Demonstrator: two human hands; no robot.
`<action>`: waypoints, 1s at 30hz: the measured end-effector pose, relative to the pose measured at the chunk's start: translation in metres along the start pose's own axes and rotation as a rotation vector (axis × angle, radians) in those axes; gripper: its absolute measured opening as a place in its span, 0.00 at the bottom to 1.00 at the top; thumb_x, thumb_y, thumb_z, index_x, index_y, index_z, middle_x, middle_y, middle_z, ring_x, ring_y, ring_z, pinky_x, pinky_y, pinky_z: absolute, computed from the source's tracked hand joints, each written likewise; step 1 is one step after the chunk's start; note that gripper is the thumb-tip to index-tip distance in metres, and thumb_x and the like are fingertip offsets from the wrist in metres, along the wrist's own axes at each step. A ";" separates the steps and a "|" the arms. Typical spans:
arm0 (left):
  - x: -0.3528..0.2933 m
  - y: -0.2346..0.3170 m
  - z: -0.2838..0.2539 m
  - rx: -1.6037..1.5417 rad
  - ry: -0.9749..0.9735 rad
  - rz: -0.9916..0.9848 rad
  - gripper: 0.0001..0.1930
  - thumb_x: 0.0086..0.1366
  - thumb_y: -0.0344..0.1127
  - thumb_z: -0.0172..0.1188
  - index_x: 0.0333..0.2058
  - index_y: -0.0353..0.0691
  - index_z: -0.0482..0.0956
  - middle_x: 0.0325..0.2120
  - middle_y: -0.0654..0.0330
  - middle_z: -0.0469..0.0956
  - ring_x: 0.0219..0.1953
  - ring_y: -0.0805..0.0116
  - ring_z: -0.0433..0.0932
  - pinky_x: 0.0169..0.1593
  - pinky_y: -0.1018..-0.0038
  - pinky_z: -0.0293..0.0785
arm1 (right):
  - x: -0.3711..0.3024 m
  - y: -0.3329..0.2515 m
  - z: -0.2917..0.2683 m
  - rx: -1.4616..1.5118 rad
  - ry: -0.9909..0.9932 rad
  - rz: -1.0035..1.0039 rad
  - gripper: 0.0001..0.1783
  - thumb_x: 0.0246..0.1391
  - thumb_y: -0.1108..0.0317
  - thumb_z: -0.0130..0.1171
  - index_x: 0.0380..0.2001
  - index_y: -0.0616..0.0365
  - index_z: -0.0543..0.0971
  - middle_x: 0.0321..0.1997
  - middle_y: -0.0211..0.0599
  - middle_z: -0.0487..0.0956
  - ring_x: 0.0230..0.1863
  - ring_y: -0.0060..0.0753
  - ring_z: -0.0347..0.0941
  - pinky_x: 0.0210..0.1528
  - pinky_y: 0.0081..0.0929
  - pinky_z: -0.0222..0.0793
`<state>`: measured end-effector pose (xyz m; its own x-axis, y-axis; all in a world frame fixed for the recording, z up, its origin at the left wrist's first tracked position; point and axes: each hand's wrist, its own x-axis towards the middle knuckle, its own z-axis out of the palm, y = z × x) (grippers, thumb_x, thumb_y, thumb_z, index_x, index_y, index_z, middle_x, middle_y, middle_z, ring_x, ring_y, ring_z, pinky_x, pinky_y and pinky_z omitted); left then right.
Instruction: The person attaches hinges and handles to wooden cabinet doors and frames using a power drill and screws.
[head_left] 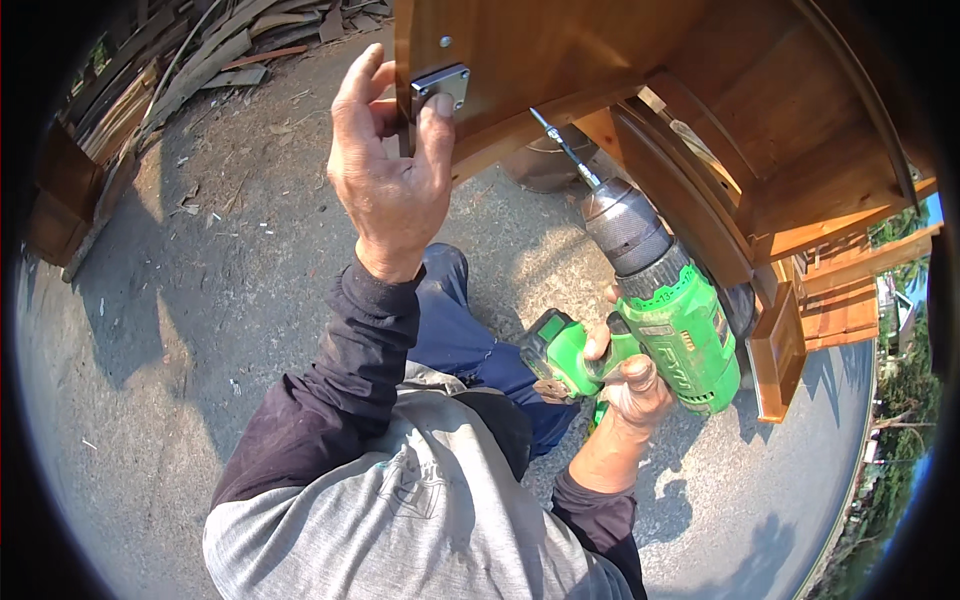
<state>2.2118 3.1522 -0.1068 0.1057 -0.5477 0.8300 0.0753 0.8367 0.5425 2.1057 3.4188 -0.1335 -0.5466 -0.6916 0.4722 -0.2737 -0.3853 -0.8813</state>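
Note:
My right hand (630,388) is wrapped around the grip of a green cordless drill (685,340). A long driver bit (567,147) sticks out of the drill's dark chuck and points up and to the left, its tip a little apart from the metal plate. With its thumb, my left hand (395,180) presses a small silvery metal plate (441,88) against the edge of a varnished wooden panel (560,60). The left fingers reach past the panel's edge and are partly hidden. Screw heads show in the plate, and a single round metal spot (446,42) sits above it.
More brown wooden furniture parts (830,160) fill the upper right, with a small wooden box-like piece (782,350) below. Scrap boards (190,70) are piled at the upper left. A dark round container (545,160) stands behind the bit. Concrete ground (150,440) lies underneath.

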 end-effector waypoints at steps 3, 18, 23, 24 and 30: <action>-0.013 0.020 0.010 -0.135 -0.041 -0.134 0.36 0.62 0.29 0.67 0.62 0.32 0.55 0.53 0.46 0.70 0.40 0.67 0.79 0.40 0.76 0.77 | -0.040 -0.007 -0.025 -0.220 0.140 0.092 0.36 0.48 0.49 0.71 0.46 0.73 0.76 0.32 0.40 0.80 0.29 0.32 0.76 0.34 0.25 0.72; -0.247 0.079 0.023 -0.567 -1.514 -0.184 0.12 0.61 0.21 0.60 0.44 0.32 0.77 0.42 0.50 0.77 0.37 0.59 0.81 0.41 0.70 0.77 | -0.396 0.097 -0.151 -0.945 0.928 0.805 0.14 0.48 0.70 0.68 0.39 0.63 0.81 0.31 0.38 0.83 0.26 0.31 0.76 0.30 0.31 0.71; -0.295 0.080 0.067 -0.540 -1.670 -0.165 0.10 0.63 0.23 0.60 0.44 0.32 0.78 0.34 0.55 0.80 0.29 0.68 0.80 0.35 0.74 0.75 | -0.414 0.137 -0.165 -0.864 1.078 0.924 0.14 0.45 0.64 0.70 0.34 0.62 0.83 0.30 0.43 0.85 0.33 0.43 0.83 0.35 0.38 0.74; -0.315 0.076 0.074 -0.508 -1.706 -0.421 0.10 0.63 0.25 0.59 0.44 0.32 0.78 0.30 0.57 0.80 0.28 0.71 0.79 0.34 0.75 0.74 | -0.416 0.142 -0.166 -0.844 1.086 0.925 0.15 0.45 0.65 0.69 0.35 0.62 0.83 0.30 0.44 0.85 0.33 0.43 0.83 0.35 0.38 0.74; -0.406 0.104 0.117 -0.490 -2.087 -1.181 0.17 0.71 0.32 0.52 0.54 0.27 0.71 0.43 0.52 0.79 0.39 0.67 0.81 0.43 0.73 0.77 | -0.437 0.157 -0.168 -0.466 1.249 0.821 0.15 0.44 0.73 0.67 0.38 0.62 0.80 0.30 0.33 0.81 0.31 0.24 0.77 0.34 0.27 0.72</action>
<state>2.0609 3.4626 -0.3722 -0.7847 0.3802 -0.4896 -0.4910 0.1011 0.8653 2.1688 3.7628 -0.4815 -0.8843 0.4065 -0.2299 0.3346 0.2079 -0.9192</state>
